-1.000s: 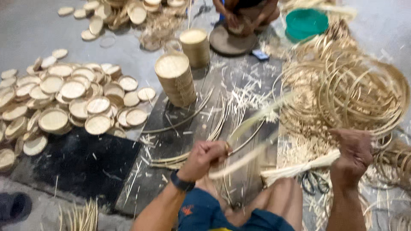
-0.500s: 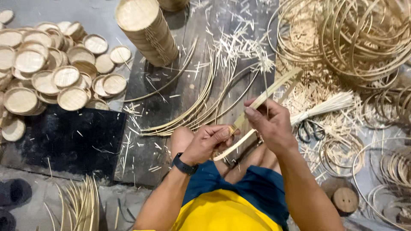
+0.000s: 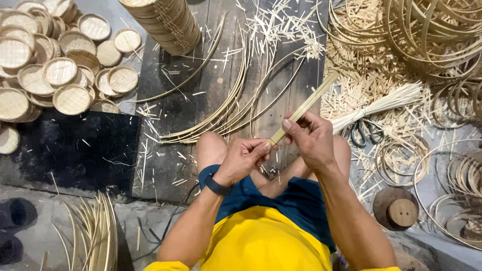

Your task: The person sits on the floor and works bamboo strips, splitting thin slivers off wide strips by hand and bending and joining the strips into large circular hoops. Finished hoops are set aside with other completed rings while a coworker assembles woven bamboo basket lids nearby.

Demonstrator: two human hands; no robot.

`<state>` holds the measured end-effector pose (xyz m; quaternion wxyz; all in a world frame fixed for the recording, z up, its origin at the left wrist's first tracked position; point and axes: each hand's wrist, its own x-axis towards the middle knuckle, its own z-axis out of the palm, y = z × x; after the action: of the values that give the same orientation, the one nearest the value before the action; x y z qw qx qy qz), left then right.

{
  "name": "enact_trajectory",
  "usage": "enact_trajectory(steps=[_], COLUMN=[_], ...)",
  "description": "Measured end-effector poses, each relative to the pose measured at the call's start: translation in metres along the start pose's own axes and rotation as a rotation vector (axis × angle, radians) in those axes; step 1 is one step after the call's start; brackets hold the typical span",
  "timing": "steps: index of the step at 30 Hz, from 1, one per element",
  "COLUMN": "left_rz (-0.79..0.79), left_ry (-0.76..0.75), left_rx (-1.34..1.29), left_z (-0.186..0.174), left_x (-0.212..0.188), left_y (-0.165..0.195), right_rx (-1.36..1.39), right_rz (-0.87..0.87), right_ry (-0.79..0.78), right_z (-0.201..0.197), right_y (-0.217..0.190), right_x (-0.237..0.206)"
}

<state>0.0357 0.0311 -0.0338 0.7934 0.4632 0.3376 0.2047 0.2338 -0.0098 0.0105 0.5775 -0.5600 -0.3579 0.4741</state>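
left hand (image 3: 244, 159) grip + right hand (image 3: 312, 139) grip | bamboo strip (image 3: 306, 106) pinched between, slanting up-right

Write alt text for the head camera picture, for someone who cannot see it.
Seated on the floor, a person's left hand and right hand grip a flat bamboo strip over their knees. Round woven trays lie left, bamboo hoops right.

No packages, labels, signs or screens anywhere in view
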Motion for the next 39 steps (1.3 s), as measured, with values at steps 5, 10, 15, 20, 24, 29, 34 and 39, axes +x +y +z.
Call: enact_trajectory(steps=[5, 10, 15, 20, 24, 29, 34, 39], left_rz=[-0.039, -0.023, 0.084, 0.187, 0.143, 0.078, 0.135, 0.116], left_ry=[0.041, 0.026, 0.093, 0.148, 0.173, 0.168, 0.181, 0.201], left_rx=[0.017, 0.045, 0.085, 0.084, 0.096, -0.025, 0.027, 0.058], left_z=[0.000, 0.000, 0.004, 0.001, -0.001, 0.003, 0.004, 0.007], left_x=[-0.005, -0.005, 0.000, 0.004, 0.003, 0.002, 0.000, -0.001], left_y=[-0.007, -0.014, -0.026, -0.030, -0.026, -0.025, -0.026, -0.029], right_rx=[-0.041, 0.030, -0.025, -0.484, -0.639, -0.534, -0.520, -0.558], right_rz=[0.026, 0.028, 0.056, -0.216, -0.362, -0.119, -0.153, -0.209], right_ry=[0.027, 0.044, 0.026, 0.065, 0.142, 0.311, 0.279, 0.247], right_z=[-0.001, 0.000, -0.005, -0.028, -0.043, -0.055, -0.067, -0.064], right_y=[0.008, 0.013, 0.015, 0.009, 0.013, 0.025, 0.021, 0.013], right_x=[-0.010, -0.012, -0.012, -0.034, -0.069, -0.097, -0.105, -0.108])
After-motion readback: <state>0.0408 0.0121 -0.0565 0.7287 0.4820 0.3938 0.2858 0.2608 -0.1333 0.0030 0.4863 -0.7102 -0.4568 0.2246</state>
